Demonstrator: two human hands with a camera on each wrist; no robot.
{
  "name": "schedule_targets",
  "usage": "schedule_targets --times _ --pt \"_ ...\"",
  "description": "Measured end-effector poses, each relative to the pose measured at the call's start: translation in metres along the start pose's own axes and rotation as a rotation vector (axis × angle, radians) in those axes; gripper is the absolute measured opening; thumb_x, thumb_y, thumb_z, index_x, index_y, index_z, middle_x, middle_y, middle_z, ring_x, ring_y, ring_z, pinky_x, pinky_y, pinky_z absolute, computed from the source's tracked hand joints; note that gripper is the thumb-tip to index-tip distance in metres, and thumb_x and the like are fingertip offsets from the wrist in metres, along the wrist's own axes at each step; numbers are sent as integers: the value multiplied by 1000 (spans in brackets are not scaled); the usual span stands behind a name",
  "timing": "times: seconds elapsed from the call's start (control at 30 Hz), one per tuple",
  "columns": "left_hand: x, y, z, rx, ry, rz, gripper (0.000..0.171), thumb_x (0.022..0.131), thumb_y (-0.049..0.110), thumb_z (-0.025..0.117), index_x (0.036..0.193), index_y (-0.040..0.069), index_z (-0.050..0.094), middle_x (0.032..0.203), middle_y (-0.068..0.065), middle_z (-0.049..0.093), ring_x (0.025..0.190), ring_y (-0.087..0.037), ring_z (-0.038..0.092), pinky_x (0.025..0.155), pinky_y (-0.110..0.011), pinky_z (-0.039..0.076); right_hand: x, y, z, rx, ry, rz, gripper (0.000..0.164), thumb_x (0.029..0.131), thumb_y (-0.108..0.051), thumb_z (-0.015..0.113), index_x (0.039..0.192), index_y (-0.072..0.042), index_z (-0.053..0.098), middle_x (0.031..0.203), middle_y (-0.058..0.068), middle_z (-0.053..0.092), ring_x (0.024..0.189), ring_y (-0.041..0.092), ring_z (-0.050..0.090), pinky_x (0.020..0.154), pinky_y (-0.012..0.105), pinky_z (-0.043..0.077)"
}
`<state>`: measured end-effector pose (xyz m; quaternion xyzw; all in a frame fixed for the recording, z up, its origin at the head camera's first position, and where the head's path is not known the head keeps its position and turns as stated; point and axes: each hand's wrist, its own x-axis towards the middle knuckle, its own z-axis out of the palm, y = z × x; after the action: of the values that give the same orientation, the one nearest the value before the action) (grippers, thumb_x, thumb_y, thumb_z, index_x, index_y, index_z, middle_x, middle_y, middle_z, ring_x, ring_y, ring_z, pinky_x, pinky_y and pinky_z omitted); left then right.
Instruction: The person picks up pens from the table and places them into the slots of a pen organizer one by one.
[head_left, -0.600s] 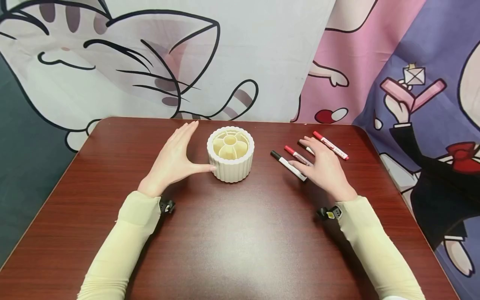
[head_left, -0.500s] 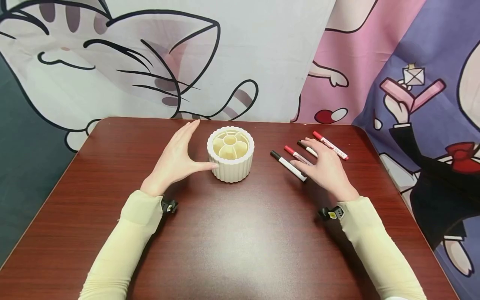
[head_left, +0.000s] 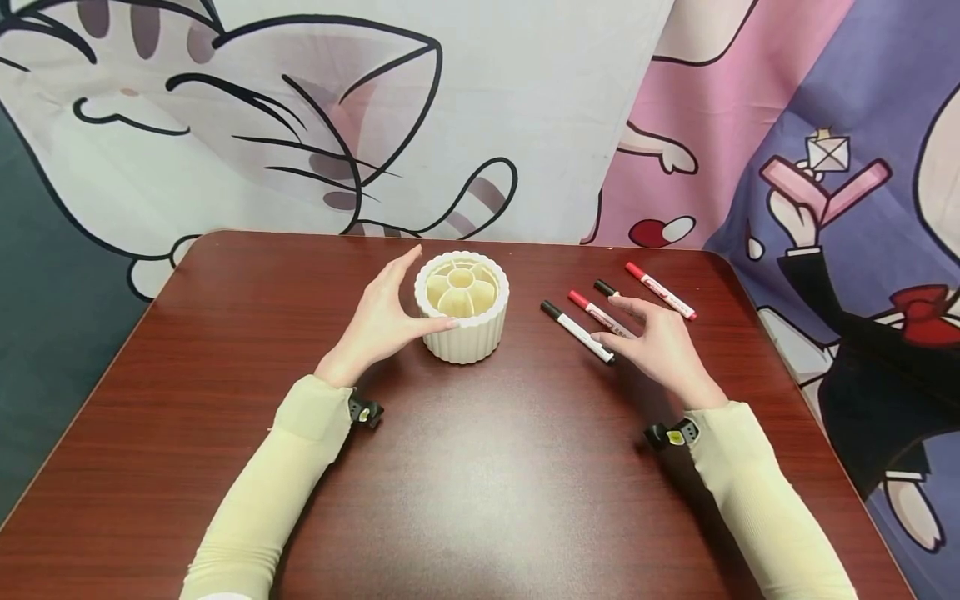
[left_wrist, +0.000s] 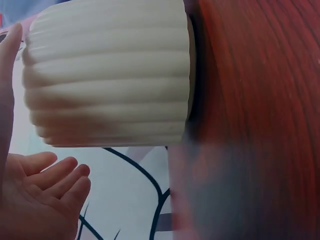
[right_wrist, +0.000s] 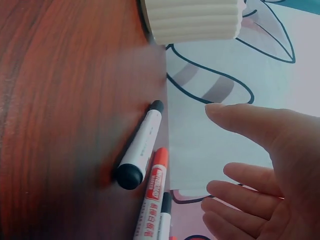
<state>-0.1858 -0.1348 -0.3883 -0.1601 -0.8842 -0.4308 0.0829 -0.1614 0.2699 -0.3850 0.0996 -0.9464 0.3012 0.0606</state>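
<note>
A cream, fluted round pen holder point(head_left: 462, 337) with petal-shaped compartments stands upright on the table. Beside its left side is my left hand point(head_left: 378, 321), thumb stretched across the front near the rim and fingers behind; the left wrist view shows no clear grip on the ribbed wall point(left_wrist: 115, 75). My right hand point(head_left: 667, 346) hovers over the whiteboard markers, its fingers relaxed and holding nothing. A black-capped marker point(head_left: 577, 332) lies nearest the holder, and a red-capped marker point(right_wrist: 156, 185) is next to it. My right fingers partly hide another black-capped marker point(head_left: 604, 287).
Beyond my right hand another red marker point(head_left: 662, 291) lies on the brown wooden table point(head_left: 480, 467). Cartoon-printed cloth point(head_left: 555, 117) hangs along the table's back edge. Each wrist wears a small black camera.
My left hand has moved right, bringing its thumb across the holder's front. My right hand has drawn back slightly toward me, uncovering the far red marker. Holder and markers stay put.
</note>
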Motion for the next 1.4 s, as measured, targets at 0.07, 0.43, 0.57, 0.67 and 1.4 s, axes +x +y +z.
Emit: schedule_targets --times 0.07,0.43,0.57,0.67,1.4 --pt "1 -1 2 -23 2 -1 116 66 57 92 159 20 35 154 -3 44 140 -24 40 114 -51 35 -1 2 1 4 -9 10 61 82 -36 88 131 -6 69 127 13 68 96 31 58 74 40 42" --pt "3 -3 9 -73 -13 5 112 61 52 97 153 13 45 146 -1 52 128 -19 50 105 -42 44 -2 12 18 62 -95 32 37 86 -17 85 119 -3 74 102 11 75 91 25 72 78 38 59" --pt "4 -3 9 -81 -13 3 112 60 50 98 152 12 46 145 -2 53 123 -19 53 101 -40 47 -1 13 20 36 -129 35 28 88 -14 81 114 -4 75 87 3 73 79 19 69 65 27 53" --pt "4 -2 9 -88 -10 4 112 60 49 98 152 11 46 145 -2 54 123 -19 53 101 -40 48 0 13 21 24 -141 32 22 89 -11 80 109 -5 76 81 1 69 74 19 63 62 27 49" --pt "4 -2 8 -107 -16 -8 112 60 45 100 151 7 47 144 -3 54 125 -20 54 104 -39 48 2 10 31 -21 -179 54 18 85 -21 85 95 -8 79 69 -4 63 68 16 57 63 33 43"
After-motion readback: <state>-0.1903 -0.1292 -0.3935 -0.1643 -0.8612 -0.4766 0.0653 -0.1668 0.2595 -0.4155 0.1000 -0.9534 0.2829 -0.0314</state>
